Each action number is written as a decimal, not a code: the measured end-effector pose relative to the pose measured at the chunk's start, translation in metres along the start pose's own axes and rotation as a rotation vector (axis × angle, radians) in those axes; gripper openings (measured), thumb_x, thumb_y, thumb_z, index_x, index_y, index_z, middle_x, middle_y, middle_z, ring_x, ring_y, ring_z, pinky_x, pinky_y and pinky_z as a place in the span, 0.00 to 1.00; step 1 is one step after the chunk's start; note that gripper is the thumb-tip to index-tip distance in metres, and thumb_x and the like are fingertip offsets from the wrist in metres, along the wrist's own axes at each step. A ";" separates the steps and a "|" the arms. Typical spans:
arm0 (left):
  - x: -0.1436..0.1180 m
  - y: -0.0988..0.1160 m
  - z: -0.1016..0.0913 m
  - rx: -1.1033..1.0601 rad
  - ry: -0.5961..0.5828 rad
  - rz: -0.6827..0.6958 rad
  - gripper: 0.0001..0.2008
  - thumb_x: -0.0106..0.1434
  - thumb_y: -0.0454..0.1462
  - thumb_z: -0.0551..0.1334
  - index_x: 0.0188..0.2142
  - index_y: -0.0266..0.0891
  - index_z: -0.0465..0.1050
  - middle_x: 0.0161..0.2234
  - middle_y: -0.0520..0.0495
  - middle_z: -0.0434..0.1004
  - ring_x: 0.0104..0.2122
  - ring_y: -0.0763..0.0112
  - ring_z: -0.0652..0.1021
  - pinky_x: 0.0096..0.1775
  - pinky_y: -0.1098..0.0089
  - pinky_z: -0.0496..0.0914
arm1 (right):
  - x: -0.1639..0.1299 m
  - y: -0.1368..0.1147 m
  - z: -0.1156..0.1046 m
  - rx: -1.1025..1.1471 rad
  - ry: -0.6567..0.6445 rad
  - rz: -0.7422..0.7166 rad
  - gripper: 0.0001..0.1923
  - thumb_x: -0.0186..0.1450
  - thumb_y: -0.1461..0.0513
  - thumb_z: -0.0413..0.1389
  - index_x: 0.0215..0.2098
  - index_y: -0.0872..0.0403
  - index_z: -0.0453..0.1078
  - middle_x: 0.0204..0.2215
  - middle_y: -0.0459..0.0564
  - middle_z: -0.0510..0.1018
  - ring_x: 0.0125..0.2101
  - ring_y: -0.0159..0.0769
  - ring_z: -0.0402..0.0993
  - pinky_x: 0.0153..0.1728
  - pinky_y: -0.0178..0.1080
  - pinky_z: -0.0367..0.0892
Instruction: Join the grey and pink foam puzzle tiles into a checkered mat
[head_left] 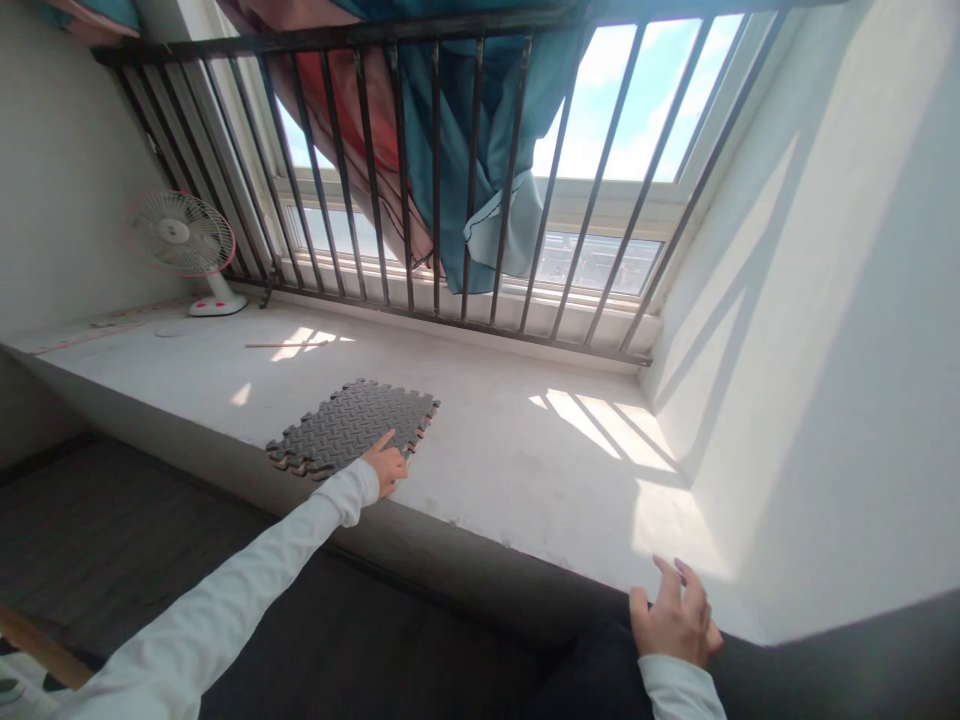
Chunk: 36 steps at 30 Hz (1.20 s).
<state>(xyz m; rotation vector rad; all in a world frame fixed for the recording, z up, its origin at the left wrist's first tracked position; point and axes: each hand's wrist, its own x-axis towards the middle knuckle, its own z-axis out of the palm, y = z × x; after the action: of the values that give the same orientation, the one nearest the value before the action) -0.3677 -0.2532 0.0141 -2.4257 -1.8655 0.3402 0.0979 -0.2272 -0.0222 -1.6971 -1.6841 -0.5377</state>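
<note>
A small stack of dark grey interlocking foam mats [349,425] lies on the pale stone window ledge [510,470], near its front edge. My left hand [386,466] reaches out in a white sleeve and rests on the mats' near right corner, forefinger stretched forward. My right hand [673,618] sits on the ledge's front edge at the lower right, fingers spread, holding nothing.
Black metal bars [450,180] fence the window behind the ledge, with blue and red cloth [480,150] hanging through them. A small white and pink fan [184,245] stands at the ledge's far left, a thin stick [285,345] beside it. Dark flooring [112,540] lies below.
</note>
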 end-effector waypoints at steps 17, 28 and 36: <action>0.037 0.012 0.001 0.076 -0.351 -0.054 0.13 0.49 0.26 0.56 0.28 0.41 0.75 0.36 0.46 0.76 0.44 0.63 0.70 0.53 0.59 0.51 | 0.000 0.003 -0.005 -0.037 0.025 0.004 0.15 0.54 0.62 0.47 0.41 0.54 0.61 0.44 0.54 0.65 0.35 0.41 0.66 0.34 0.42 0.59; 0.040 0.010 0.002 0.072 -0.371 -0.087 0.12 0.47 0.25 0.58 0.26 0.41 0.75 0.35 0.44 0.77 0.44 0.61 0.69 0.49 0.57 0.56 | 0.000 0.007 -0.003 -0.065 0.073 -0.011 0.15 0.54 0.62 0.47 0.40 0.54 0.62 0.43 0.53 0.66 0.33 0.38 0.66 0.32 0.40 0.59; 0.039 0.012 0.008 0.054 -0.303 -0.098 0.11 0.49 0.26 0.55 0.26 0.38 0.75 0.33 0.39 0.77 0.42 0.60 0.69 0.46 0.58 0.55 | -0.001 0.005 -0.003 0.001 0.001 0.044 0.15 0.54 0.61 0.47 0.41 0.53 0.61 0.44 0.53 0.64 0.35 0.40 0.65 0.35 0.42 0.58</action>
<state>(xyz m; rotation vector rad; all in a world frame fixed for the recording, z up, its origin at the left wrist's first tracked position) -0.3486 -0.2198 -0.0008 -2.3447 -2.0483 0.7788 0.1028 -0.2296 -0.0215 -1.7288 -1.6423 -0.5170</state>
